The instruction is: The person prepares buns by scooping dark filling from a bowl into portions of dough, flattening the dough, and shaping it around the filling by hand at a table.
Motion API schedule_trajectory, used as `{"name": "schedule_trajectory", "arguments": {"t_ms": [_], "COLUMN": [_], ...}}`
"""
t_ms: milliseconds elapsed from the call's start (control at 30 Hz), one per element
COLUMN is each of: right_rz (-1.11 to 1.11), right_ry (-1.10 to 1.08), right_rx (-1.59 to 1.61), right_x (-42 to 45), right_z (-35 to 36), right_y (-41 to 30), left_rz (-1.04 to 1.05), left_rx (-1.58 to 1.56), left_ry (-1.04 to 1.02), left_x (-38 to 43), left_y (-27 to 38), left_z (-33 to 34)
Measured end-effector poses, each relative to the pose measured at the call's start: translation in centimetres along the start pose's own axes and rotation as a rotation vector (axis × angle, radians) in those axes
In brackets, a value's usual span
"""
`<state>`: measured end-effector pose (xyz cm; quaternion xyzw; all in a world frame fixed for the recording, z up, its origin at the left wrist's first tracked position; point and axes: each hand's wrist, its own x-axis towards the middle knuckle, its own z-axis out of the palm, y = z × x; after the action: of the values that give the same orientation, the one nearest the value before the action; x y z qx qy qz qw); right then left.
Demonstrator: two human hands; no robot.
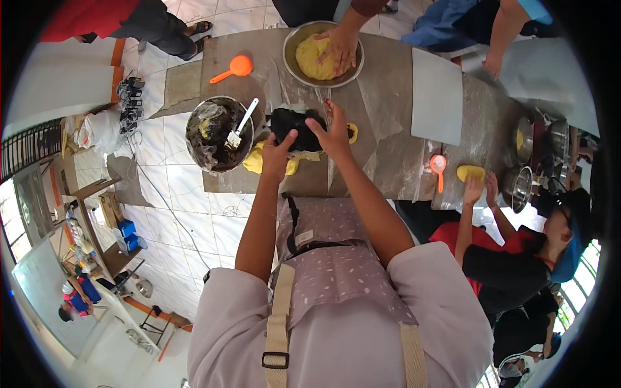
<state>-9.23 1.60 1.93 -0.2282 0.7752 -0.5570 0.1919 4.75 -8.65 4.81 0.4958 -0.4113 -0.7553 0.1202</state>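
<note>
My left hand [277, 157] and my right hand [335, 128] hold a black bundle [297, 130] from both sides above the table; what it is made of I cannot tell. Beneath and beside it lies yellow dough [254, 160], partly hidden by the bundle and my left hand. A small yellow dough piece with dark filling [352, 133] shows just right of my right hand. To the left stands a metal bowl [188, 140] with a dark, sticky mass, some plastic film and a white spatula [246, 116] in it.
Across the table, another person's hand presses yellow dough in a metal bowl [289, 68]. An orange scoop [241, 65] lies at the back left. At right are a pale board [436, 97], an orange scoop with white powder [438, 164], and a co-worker's hands at a dough piece [469, 172].
</note>
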Motion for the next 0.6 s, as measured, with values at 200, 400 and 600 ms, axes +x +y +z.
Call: {"name": "schedule_trajectory", "arguments": {"t_ms": [200,400,600], "right_rz": [0.019,0.221,0.017], "right_ry": [0.021,-0.083,-0.013], "right_rx": [-0.081,-0.396,-0.427], "right_x": [0.3,-2.3,-5.1], "right_z": [0.5,1.7,2.3], "right_y": [-2.3,-1.6,-0.4], "left_rz": [-0.128,-0.199,-0.281], "left_rx": [-0.652,-0.482,-0.111], "left_ry": [-0.413,-0.208,0.191], "left_x": [0.1,0.8,2.0], "left_y": [0.3,-0.3,-2.1], "left_z": [0.4,3.1,3.7]}}
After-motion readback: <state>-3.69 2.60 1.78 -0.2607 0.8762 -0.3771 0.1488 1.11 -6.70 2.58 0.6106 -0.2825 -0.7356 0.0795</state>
